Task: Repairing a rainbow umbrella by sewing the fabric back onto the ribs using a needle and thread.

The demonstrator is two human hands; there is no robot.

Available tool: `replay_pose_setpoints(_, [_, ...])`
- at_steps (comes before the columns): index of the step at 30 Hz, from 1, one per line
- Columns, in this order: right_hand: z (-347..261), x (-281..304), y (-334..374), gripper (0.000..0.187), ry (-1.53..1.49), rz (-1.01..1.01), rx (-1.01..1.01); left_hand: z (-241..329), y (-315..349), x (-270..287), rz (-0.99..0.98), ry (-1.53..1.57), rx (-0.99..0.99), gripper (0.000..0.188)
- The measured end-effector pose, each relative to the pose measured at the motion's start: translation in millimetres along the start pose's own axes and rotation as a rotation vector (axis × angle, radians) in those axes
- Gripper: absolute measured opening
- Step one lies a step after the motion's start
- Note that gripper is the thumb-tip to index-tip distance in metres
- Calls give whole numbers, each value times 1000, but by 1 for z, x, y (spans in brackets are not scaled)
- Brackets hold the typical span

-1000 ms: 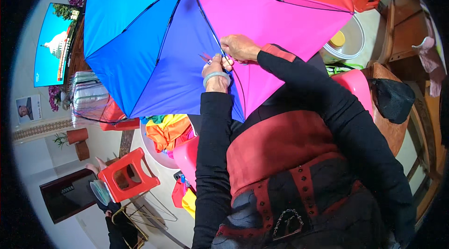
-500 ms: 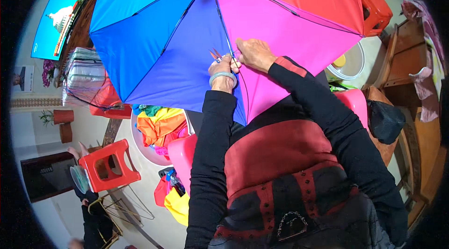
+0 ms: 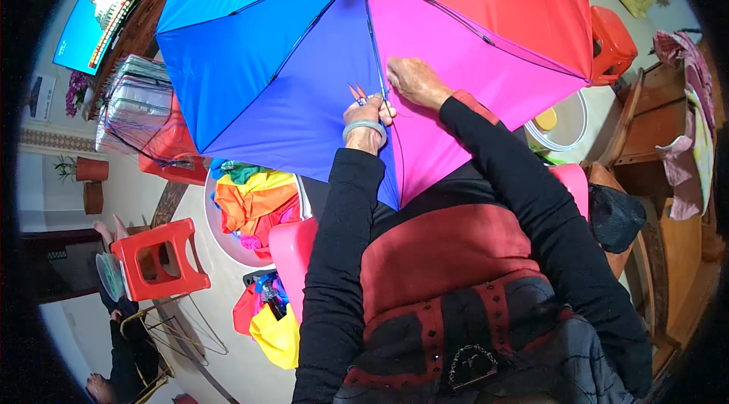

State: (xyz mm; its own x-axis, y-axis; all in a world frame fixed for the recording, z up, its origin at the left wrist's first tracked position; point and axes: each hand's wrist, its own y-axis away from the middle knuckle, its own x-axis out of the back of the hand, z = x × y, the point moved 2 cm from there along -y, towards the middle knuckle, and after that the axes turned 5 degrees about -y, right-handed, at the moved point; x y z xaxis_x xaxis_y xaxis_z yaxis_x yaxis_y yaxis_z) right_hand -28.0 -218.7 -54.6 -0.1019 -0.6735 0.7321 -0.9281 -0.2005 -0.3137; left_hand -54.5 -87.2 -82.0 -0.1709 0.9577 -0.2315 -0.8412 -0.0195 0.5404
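An opened rainbow umbrella (image 3: 319, 77) spreads in front of me with its inner side and thin black ribs (image 3: 370, 32) showing. My left hand (image 3: 367, 117), with a pale bangle at the wrist, is closed around a small pair of scissors (image 3: 357, 93), their pointed blades apart and sticking up. Its fingertips are at a rib where the purple and pink panels meet. Just right of that rib, my right hand (image 3: 416, 82) has its fingers pinched together over the pink panel. Whatever it may hold is too small to make out.
A white tub of bright folded cloth (image 3: 254, 203) stands left of me, with more cloth (image 3: 275, 332) on the floor. Red stools (image 3: 163, 260) stand left and far right (image 3: 611, 43). Plastic-wrapped packs (image 3: 137, 104) sit at left. Another person's dark sleeve (image 3: 125, 351) shows lower left.
The whole view has shifted slightly. My right hand stays pinched and the left keeps the scissors; both remain by the same rib, with only a small shift of the fingers.
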Motion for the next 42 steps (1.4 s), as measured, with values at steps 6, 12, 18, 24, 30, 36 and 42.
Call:
replay_pose_setpoints(6, [1, -4, 5, 16, -315, -291, -307, 0, 0, 4, -12, -42, 5, 11])
replay_pose_setpoints(12, [-8, -4, 13, 17, -764, -296, -627, -3, -7, 7, -28, -55, -1, 13])
replay_pose_setpoints(18, [13, 7, 4, 16, -374, -302, -332, -2, 6, -7, 60, -58, -66, 16])
replay_pose_setpoints(24, [-22, 108, -4, 10, -784, 17, -476, -7, 1, 5, 74, 7, -100, 14])
replay_pose_setpoints(30, [-23, 206, 26, 9, -1275, 245, -194, 7, 15, -5, 11, -151, -73, 11])
replay_pose_setpoints(36, [-50, 244, 62, 11, -844, 357, -142, 2, 5, 3, 50, -414, -186, 13])
replay_pose_setpoints(42, [-36, 248, 70, 13, -837, 344, -133, 11, 6, 15, 305, -805, -540, 14])
